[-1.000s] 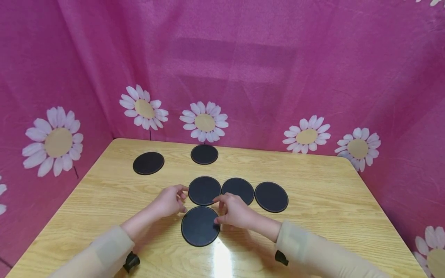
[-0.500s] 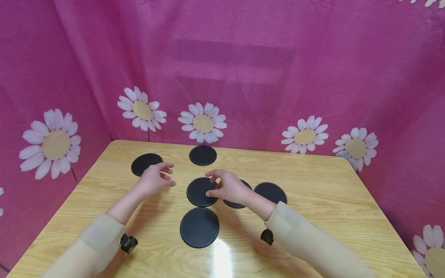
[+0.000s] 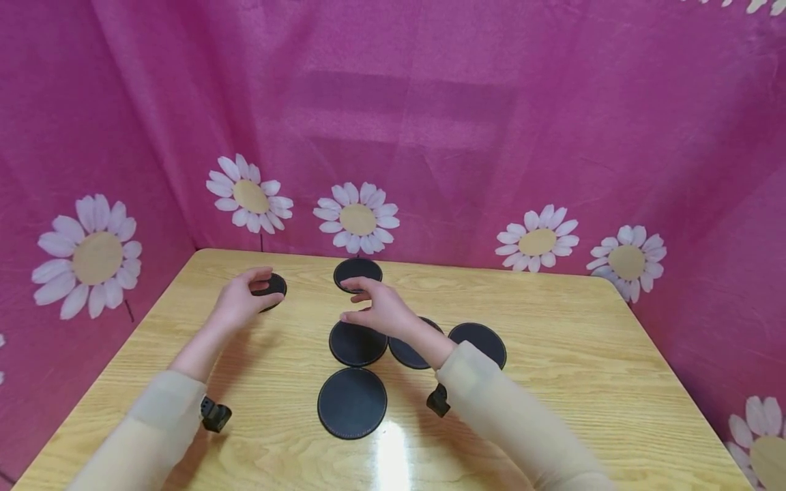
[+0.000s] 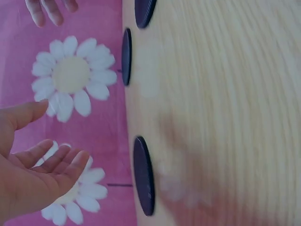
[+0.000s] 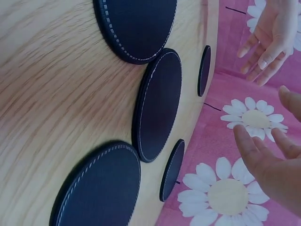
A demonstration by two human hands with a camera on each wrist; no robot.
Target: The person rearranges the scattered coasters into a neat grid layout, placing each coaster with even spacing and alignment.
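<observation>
Has a wood table below: front disc nearest, then three discs in a row, edge to edge. Holds the right hand, wide and gripping nothing, above the row; the left hand, likewise, near the left disc. Faces the far disc, near pink cloth.

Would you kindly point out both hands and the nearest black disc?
Left hand (image 3: 237, 300), head view: its back.
Right hand (image 3: 385, 307), head view: its back.
Nearest black disc (image 3: 353, 403), head view: centre of top.
</observation>
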